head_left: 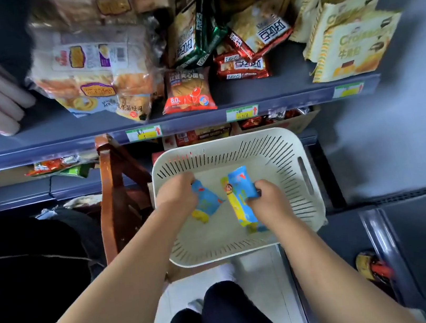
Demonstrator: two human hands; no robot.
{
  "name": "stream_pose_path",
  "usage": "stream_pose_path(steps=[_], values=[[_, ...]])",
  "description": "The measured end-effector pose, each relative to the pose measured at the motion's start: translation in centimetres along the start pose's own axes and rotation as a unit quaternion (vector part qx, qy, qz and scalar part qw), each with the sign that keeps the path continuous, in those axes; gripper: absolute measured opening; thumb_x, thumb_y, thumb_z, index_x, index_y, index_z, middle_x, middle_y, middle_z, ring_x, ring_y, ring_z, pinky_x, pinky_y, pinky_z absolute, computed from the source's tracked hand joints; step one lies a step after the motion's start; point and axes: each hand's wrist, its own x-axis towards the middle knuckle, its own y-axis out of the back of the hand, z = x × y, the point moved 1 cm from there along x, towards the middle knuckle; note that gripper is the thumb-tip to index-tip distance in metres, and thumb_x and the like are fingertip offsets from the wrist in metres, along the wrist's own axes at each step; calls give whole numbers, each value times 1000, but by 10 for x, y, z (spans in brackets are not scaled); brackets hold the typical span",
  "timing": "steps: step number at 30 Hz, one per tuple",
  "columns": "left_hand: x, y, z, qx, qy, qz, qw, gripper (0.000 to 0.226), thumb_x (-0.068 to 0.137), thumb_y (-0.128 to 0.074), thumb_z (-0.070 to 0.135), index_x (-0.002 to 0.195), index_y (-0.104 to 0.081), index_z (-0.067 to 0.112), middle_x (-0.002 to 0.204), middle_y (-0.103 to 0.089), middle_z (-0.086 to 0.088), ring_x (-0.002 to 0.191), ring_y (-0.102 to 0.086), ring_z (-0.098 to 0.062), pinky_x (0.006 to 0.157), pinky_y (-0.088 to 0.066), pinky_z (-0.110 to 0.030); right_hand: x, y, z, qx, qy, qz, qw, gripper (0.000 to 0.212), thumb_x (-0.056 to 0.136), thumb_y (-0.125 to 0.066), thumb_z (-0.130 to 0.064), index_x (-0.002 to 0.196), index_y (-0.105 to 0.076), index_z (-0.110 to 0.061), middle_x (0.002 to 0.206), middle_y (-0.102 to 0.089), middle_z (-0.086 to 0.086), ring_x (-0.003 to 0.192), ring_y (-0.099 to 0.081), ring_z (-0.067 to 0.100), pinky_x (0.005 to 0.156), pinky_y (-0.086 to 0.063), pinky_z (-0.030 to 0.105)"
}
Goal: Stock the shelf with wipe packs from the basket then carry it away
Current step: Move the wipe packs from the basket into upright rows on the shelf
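One dark grey metal shelf (251, 92), crowded with snack bags (188, 93), is seen above and beyond the cream slotted plastic basket (230, 140); bare board is left along its front edge. Inside the basket, the left hand (176, 194) is closed round a blue-and-yellow wipe pack (208, 203) and the right hand (266, 201) round a second wipe pack (240, 193), fingers (258, 186) curled on each. Both should be lifted clear of the basket's walls first, held firmly at mid-body since the wrap is probably slick, then set on that bare strip.
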Motion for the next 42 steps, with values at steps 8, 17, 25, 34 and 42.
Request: stream_pose_path(steps=[8,17,25,34,42], values=[[-77,71,35,-183,-153,32,971,30,65,-87,30,90,-74,19,85,-75,-6,84,-72,-30,77,-60,-47,-98,152,-15,31,116,148,982,14,81,-70,-15,95,-70,-15,86,-68,7,81,-64,29,72,-52,40],[-228,129,98,-407,-325,-38,853,24,77,-77,-11,94,-71,6,80,-77,-6,63,-70,-11,56,-56,-21,-315,262,11,52,153,315,935,19,78,-65,-25,96,-71,-29,86,-74,-5,83,-71,16,75,-58,41],[-353,109,168,-399,-437,-141,794,25,80,-74,-11,102,-70,0,89,-80,-11,77,-76,-22,64,-62,-27,-492,282,71,51,91,448,888,25,87,-71,-15,106,-75,-32,94,-76,-12,85,-71,9,72,-57,35],[-497,51,273,-376,-513,-252,730,21,81,-74,-9,98,-72,3,96,-80,-14,85,-77,-31,80,-64,-46,-670,333,177,1,-6,568,823,24,87,-75,-20,101,-72,-40,92,-67,-27,82,-56,-4,74,-37,10],[-598,-30,370,-374,-528,-306,698,25,81,-73,-8,104,-70,2,100,-79,-15,92,-76,-35,79,-63,-43,-771,372,276,1,-50,618,785,26,88,-74,-21,103,-70,-42,100,-71,-16,89,-60,4,71,-38,18]])
